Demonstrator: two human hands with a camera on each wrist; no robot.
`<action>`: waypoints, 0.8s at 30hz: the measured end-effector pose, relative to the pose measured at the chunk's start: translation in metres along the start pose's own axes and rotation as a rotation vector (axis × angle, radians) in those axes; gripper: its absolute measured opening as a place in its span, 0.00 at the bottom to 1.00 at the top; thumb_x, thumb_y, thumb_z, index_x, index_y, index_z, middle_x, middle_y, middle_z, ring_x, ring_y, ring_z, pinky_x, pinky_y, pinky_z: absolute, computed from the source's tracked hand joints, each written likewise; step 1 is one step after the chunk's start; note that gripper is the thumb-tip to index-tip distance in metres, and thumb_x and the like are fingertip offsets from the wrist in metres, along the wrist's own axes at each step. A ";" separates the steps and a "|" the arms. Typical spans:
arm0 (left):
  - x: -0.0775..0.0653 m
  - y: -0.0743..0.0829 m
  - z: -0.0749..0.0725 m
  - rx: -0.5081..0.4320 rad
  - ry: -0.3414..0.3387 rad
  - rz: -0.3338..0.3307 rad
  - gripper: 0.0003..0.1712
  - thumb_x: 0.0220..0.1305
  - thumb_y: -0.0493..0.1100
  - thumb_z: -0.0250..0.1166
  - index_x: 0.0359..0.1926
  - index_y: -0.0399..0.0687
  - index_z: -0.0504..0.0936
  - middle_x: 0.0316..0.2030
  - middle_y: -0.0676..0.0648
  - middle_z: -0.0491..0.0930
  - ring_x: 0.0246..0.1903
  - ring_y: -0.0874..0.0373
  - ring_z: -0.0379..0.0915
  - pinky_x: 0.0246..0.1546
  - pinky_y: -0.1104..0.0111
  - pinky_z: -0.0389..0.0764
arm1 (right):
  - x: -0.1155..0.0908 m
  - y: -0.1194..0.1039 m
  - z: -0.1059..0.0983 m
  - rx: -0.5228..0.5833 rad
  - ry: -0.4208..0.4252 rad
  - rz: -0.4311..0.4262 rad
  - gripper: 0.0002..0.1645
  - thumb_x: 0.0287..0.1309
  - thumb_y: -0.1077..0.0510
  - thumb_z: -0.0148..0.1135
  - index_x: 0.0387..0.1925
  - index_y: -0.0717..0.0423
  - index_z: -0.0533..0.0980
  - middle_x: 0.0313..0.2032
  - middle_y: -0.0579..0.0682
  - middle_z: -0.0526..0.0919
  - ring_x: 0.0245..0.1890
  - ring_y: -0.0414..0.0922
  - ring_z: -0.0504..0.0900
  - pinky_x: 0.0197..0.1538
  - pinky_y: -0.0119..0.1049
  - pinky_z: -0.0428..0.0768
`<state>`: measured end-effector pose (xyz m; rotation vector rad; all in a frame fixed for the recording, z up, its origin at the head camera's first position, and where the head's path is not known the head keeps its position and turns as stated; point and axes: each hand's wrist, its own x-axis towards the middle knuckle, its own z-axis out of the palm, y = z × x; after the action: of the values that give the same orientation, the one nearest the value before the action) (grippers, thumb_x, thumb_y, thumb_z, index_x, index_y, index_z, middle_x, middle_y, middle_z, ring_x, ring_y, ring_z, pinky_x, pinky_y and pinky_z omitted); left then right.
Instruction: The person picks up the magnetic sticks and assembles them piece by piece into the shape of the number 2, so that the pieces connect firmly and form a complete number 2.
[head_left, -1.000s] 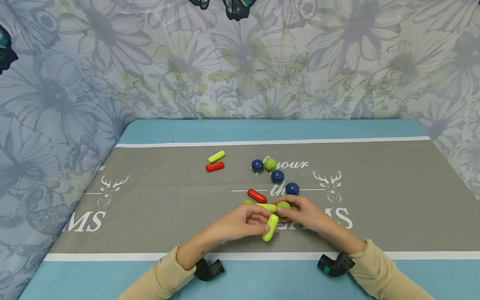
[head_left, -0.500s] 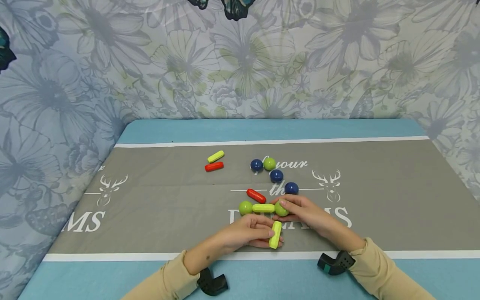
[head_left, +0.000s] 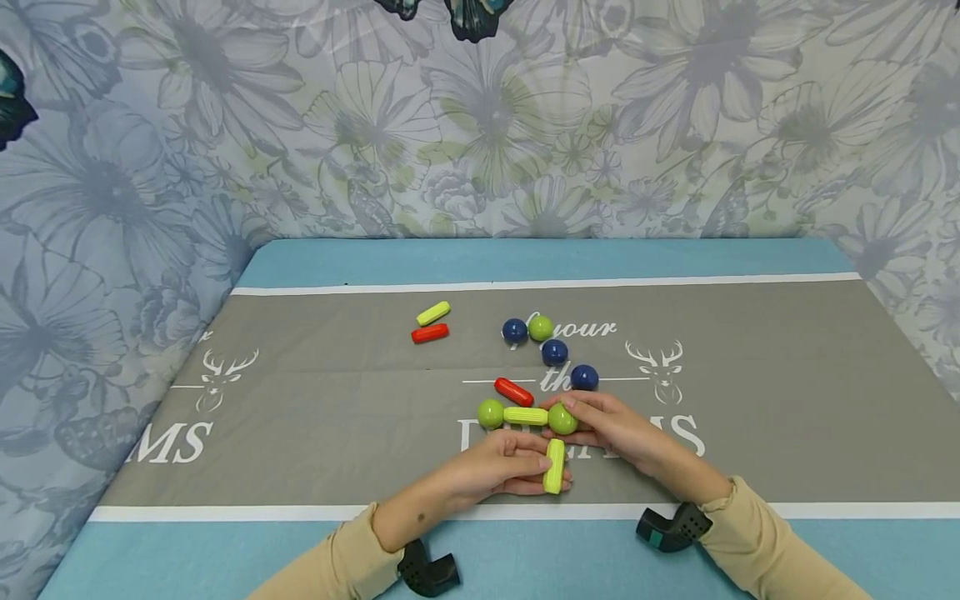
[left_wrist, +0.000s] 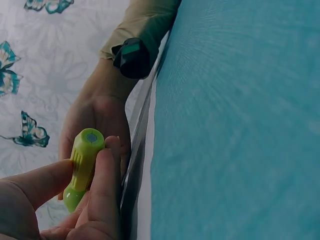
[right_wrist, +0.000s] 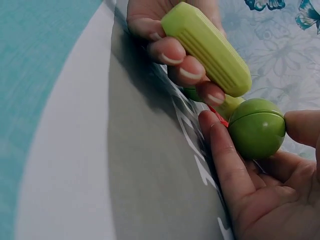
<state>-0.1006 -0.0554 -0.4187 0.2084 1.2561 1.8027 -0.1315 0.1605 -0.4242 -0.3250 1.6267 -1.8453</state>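
Observation:
My left hand (head_left: 498, 467) pinches a yellow-green ribbed rod (head_left: 554, 467) between thumb and fingers, just in front of a joined piece. In the left wrist view the end of that rod (left_wrist: 86, 155) shows a grey disc. My right hand (head_left: 603, 425) holds a green ball (head_left: 562, 419) between thumb and fingers; the ball (right_wrist: 257, 128) has a seam round it. This ball sits at the right end of a second yellow-green rod (head_left: 526, 416), whose left end meets another green ball (head_left: 491, 414). The three lie in a line on the grey mat.
A red rod (head_left: 513, 392) lies just behind the line. Farther back are blue balls (head_left: 554, 352), one green ball (head_left: 540, 327), a red rod (head_left: 430, 333) and a yellow-green rod (head_left: 432, 313). A grey printed mat (head_left: 337, 417) covers the blue table (head_left: 525, 258).
My left hand has moved down and slightly right with its rod, which now stands more upright in view. The left green ball has come into full view. My right hand keeps its hold.

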 end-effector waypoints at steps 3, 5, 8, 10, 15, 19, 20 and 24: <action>0.001 0.000 0.001 -0.010 0.022 0.008 0.19 0.68 0.33 0.53 0.57 0.24 0.69 0.47 0.33 0.78 0.48 0.48 0.75 0.48 0.61 0.74 | 0.000 0.000 0.001 -0.020 0.012 0.007 0.29 0.72 0.52 0.43 0.59 0.75 0.64 0.53 0.62 0.72 0.51 0.49 0.76 0.52 0.39 0.74; 0.002 -0.001 0.002 -0.020 0.038 0.017 0.20 0.68 0.33 0.53 0.58 0.25 0.68 0.47 0.33 0.77 0.49 0.48 0.75 0.48 0.62 0.74 | 0.000 0.000 0.001 -0.032 0.020 0.012 0.29 0.72 0.51 0.43 0.59 0.74 0.64 0.54 0.61 0.72 0.51 0.47 0.75 0.52 0.38 0.74; 0.004 -0.002 0.004 -0.048 0.064 0.026 0.21 0.68 0.33 0.53 0.58 0.24 0.67 0.47 0.32 0.77 0.49 0.47 0.75 0.47 0.62 0.74 | 0.000 0.000 0.002 -0.043 0.024 0.016 0.29 0.72 0.51 0.43 0.59 0.74 0.65 0.54 0.60 0.72 0.51 0.46 0.74 0.51 0.37 0.74; 0.005 -0.002 0.005 -0.054 0.080 0.028 0.21 0.68 0.32 0.53 0.59 0.24 0.66 0.47 0.33 0.77 0.48 0.47 0.75 0.47 0.62 0.74 | 0.000 0.000 0.002 -0.045 0.021 0.016 0.29 0.72 0.51 0.43 0.59 0.73 0.65 0.53 0.60 0.72 0.51 0.46 0.74 0.52 0.37 0.74; 0.005 -0.002 0.007 -0.055 0.112 0.019 0.20 0.68 0.32 0.53 0.58 0.25 0.68 0.46 0.33 0.77 0.48 0.47 0.75 0.47 0.62 0.74 | -0.001 0.000 0.003 -0.039 0.013 0.006 0.29 0.72 0.51 0.43 0.59 0.73 0.64 0.54 0.61 0.71 0.52 0.47 0.74 0.52 0.37 0.73; 0.004 -0.002 0.007 -0.046 0.118 0.023 0.19 0.69 0.32 0.53 0.57 0.25 0.69 0.46 0.32 0.77 0.48 0.46 0.75 0.47 0.62 0.74 | -0.001 0.001 0.003 -0.057 0.009 -0.009 0.28 0.70 0.53 0.48 0.60 0.72 0.64 0.55 0.61 0.71 0.52 0.47 0.74 0.52 0.37 0.73; 0.004 -0.002 0.007 -0.044 0.118 0.026 0.19 0.69 0.32 0.52 0.57 0.25 0.69 0.47 0.32 0.77 0.49 0.46 0.75 0.47 0.62 0.74 | -0.001 0.002 0.003 -0.073 0.007 -0.015 0.27 0.69 0.54 0.50 0.60 0.71 0.65 0.55 0.61 0.72 0.52 0.47 0.74 0.52 0.37 0.74; 0.003 -0.002 0.007 -0.044 0.116 0.034 0.19 0.69 0.33 0.52 0.57 0.25 0.68 0.47 0.32 0.77 0.49 0.46 0.74 0.47 0.62 0.74 | -0.001 0.003 0.002 -0.134 -0.006 -0.050 0.26 0.64 0.58 0.56 0.61 0.67 0.66 0.52 0.60 0.75 0.49 0.49 0.75 0.50 0.36 0.74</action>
<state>-0.0975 -0.0486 -0.4181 0.1027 1.2989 1.8921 -0.1282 0.1595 -0.4264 -0.4322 1.7571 -1.7740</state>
